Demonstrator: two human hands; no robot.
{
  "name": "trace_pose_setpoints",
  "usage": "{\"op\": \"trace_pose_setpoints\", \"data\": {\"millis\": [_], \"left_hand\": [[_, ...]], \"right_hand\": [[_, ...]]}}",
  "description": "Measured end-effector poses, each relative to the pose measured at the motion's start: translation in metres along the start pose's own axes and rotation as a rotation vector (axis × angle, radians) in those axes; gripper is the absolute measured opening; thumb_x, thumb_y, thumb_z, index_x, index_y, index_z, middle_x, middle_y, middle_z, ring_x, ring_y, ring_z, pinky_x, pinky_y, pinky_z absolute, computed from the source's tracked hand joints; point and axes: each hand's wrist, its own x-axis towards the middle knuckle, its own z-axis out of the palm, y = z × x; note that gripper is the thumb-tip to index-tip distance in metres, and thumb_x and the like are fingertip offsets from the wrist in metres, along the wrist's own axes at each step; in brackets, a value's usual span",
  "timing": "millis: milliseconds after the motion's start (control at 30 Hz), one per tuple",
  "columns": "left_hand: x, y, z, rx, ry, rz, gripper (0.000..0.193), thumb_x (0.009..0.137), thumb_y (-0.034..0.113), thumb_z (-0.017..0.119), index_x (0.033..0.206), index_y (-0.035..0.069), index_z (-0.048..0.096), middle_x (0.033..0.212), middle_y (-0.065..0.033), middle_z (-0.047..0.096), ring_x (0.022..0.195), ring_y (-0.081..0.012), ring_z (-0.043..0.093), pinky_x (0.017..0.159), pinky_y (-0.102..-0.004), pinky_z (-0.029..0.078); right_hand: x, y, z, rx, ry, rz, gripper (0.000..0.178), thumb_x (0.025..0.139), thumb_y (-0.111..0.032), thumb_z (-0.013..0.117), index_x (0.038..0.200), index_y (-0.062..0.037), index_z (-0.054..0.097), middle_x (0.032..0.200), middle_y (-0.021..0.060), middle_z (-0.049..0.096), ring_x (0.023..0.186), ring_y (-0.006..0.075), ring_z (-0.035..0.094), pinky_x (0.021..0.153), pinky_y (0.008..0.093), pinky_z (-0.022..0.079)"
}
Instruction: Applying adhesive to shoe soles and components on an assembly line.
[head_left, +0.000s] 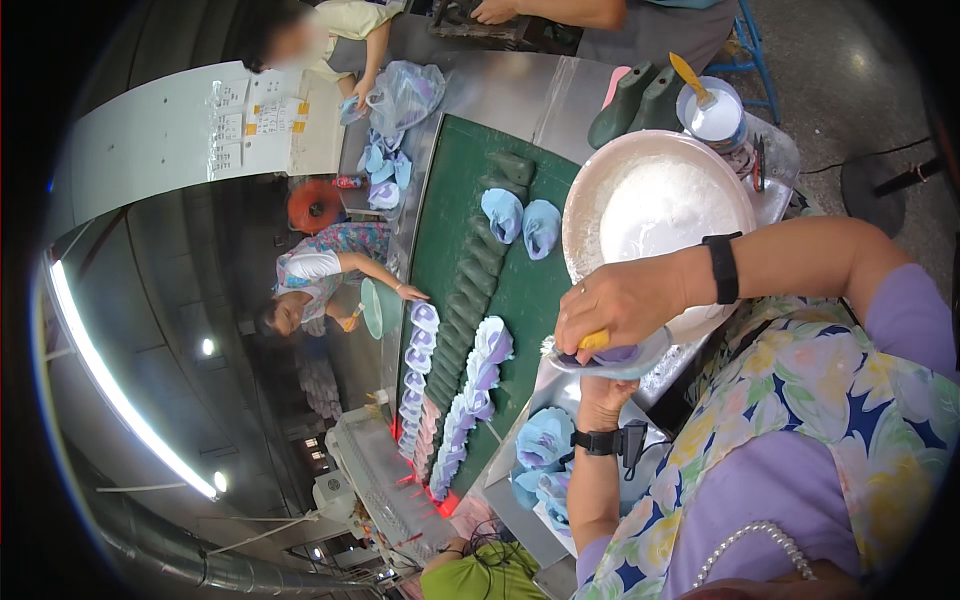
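Note:
My right hand point(612, 308) is closed round a yellow-handled brush point(594, 341), of which only a short yellow part shows between the fingers. It presses over a pale blue and purple shoe upper point(622, 356). From below, my left hand point(608, 392) holds the shoe upper up; its fingers are mostly hidden behind it. Right beside my hands stands a large pink basin point(578, 215) with white powder or paste inside. More light-blue shoe uppers point(545, 437) lie on a metal surface by my left wrist.
A green conveyor belt point(540, 300) carries rows of dark green shoe lasts point(470, 290) and purple-white uppers point(470, 400). Near the basin are a white pot point(728, 128) with a brush point(690, 78) and scissors point(759, 163). Co-workers stand across the belt; one holds a green bowl point(372, 308).

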Motion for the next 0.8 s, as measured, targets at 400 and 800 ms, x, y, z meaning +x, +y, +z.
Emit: {"op": "trace_pose_setpoints", "data": {"millis": [400, 800], "left_hand": [[-0.008, 0.009, -0.005, 0.202, -0.029, 0.472, 0.041, 0.097, 0.036, 0.05, 0.124, 0.006, 0.056, 0.107, -0.0104, 0.067, 0.08, -0.0212, 0.069, 0.061, -0.0291, 0.06], [-0.013, 0.02, 0.003, 0.432, -0.156, 0.809, 0.044, 0.1, 0.026, 0.046, 0.138, 0.003, 0.044, 0.127, -0.0154, 0.058, 0.11, -0.0252, 0.062, 0.096, -0.0408, 0.053]], "right_hand": [[-0.007, 0.001, -0.049, -0.093, -0.328, 0.711, 0.027, 0.079, -0.024, 0.07, 0.08, 0.0027, 0.067, 0.066, 0.0178, 0.064, 0.06, 0.0316, 0.064, 0.06, 0.0373, 0.05], [-0.003, 0.001, -0.051, -0.142, -0.146, 0.607, 0.021, 0.078, -0.019, 0.069, 0.08, 0.0012, 0.063, 0.068, 0.0177, 0.063, 0.067, 0.0359, 0.063, 0.063, 0.0404, 0.048]]}}
